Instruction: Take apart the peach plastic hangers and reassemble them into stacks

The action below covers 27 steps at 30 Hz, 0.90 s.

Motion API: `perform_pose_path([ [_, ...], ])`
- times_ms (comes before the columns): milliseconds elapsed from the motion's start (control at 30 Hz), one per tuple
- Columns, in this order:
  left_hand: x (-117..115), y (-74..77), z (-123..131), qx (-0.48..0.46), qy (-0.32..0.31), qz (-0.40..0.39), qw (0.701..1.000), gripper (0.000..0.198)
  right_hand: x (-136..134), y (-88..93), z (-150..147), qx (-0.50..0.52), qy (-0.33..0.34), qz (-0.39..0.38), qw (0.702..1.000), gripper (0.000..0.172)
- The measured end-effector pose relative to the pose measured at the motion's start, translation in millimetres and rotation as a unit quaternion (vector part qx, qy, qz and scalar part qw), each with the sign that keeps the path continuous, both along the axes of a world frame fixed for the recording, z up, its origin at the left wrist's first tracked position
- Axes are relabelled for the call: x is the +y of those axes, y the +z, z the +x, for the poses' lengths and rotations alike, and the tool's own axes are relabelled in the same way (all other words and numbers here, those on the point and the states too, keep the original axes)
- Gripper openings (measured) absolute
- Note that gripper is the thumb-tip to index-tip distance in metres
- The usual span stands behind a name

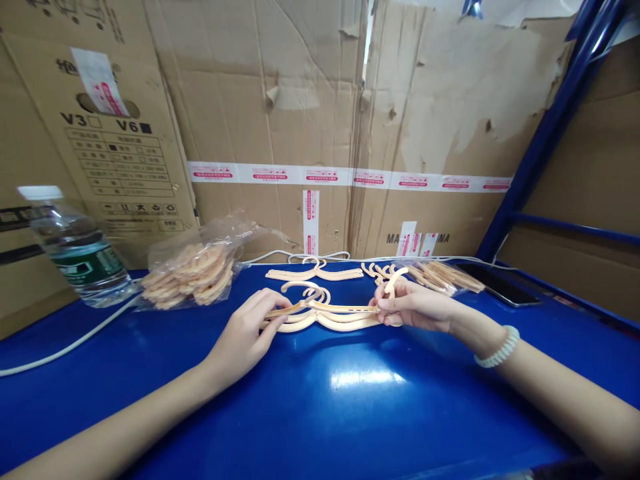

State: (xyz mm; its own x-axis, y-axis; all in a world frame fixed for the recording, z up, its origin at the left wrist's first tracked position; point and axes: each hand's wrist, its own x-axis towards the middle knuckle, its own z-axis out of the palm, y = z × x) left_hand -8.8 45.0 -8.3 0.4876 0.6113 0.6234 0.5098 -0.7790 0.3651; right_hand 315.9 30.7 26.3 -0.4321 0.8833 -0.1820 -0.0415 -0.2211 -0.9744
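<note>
Above the blue table, a beige plastic clothes hanger [345, 308] spans both hands. My left hand [253, 325] pinches its left arm between thumb and fingers. At its right end are the closed fingers of my right hand [413, 303], which also grip a loose curved hanger hook [395, 280] pointing up. More beige hangers [300, 325] lie just under and behind the held one; their hooks overlap, so I cannot tell which belongs to the held hanger. Farther back lies another hanger [340, 274] with its hook toward the wall.
At the left are a water bottle [87, 260] and a clear bag of beige hanger parts [193, 267]. Loose hooks [377, 272], a bag of beige pieces [445, 275] and a black phone [500, 283] lie back right. A white cable [75, 341] crosses the blue table [310, 413]. Cardboard [260, 120] stands behind.
</note>
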Motion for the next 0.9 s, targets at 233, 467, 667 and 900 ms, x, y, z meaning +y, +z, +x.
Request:
perform_pose_path([
  [233, -1.5, -0.2, 0.3, -0.001, -0.009, 0.004, 1.000, 0.013, 2.4, -7.3, -6.2, -0.005, -0.048, 0.031, 0.998, 0.034],
  [467, -5.8, 2.9, 2.1, -0.011, -0.009, -0.020, 1.000, 0.014, 0.6, -10.1, -14.3, -0.015, -0.122, 0.099, 0.987, 0.034],
  [667, -9.3, 5.3, 3.0, -0.016, -0.005, -0.022, 1.000, 0.015, -1.1, -10.9, -17.7, -0.036, -0.158, 0.143, 0.976, 0.034],
  [900, -12.3, 11.7, 6.4, -0.047, -0.003, -0.059, 0.997, 0.015, -0.3, -11.3, -17.0, 0.004, -0.155, 0.151, 0.976, 0.037],
])
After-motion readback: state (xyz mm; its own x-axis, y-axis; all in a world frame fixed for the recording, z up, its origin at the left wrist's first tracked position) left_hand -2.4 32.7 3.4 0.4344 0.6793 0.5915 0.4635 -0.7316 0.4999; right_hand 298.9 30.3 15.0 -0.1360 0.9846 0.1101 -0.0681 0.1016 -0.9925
